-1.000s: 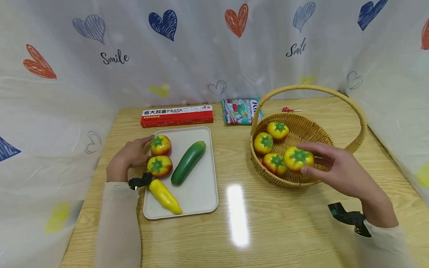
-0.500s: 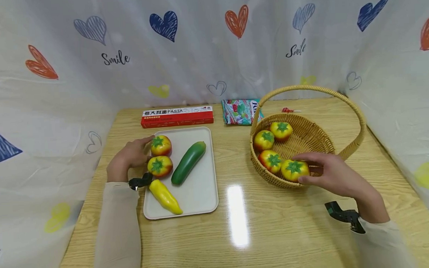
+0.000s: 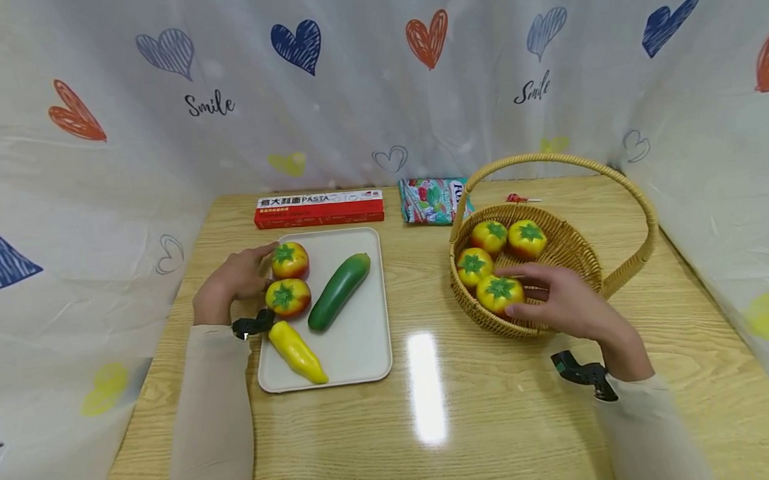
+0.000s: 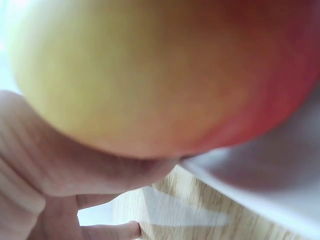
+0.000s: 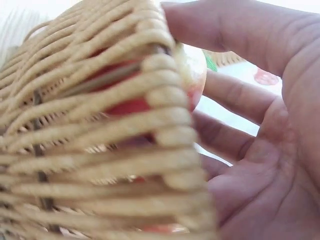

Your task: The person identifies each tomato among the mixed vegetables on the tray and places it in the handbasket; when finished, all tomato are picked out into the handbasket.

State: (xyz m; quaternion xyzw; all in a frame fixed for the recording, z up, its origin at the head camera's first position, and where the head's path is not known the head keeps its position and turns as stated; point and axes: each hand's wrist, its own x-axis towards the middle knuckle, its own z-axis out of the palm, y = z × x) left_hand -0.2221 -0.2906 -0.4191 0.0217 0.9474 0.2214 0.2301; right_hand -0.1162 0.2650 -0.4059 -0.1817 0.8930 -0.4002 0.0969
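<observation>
In the head view, my right hand [image 3: 564, 299] holds a yellow-and-red tomato [image 3: 499, 295] with a green star-shaped top, between thumb and fingers. This tomato sits low at the front left of the wicker basket [image 3: 585, 251]. Several like it crowd the basket's left side, one tomato [image 3: 474, 265] right behind it. In the right wrist view the weave [image 5: 100, 165] hides much of the held fruit. My left hand [image 3: 236, 277] rests at the left rim of a white tray [image 3: 363, 354], against two more tomatoes [image 3: 290, 261]; its fingertips are partly hidden.
On the tray also lie a green cucumber-like vegetable [image 3: 339, 292] and a yellow pepper [image 3: 297, 352]. Behind stand a red pasta box [image 3: 320, 209], a candy bag [image 3: 432, 200] and a lollipop [image 3: 521, 198]. The basket's tall handle [image 3: 644, 217] arches over its right side.
My right hand has lowered the tomato into the basket and slid it left. The other tomatoes there have shifted back, one of them rightward. My left hand stays put.
</observation>
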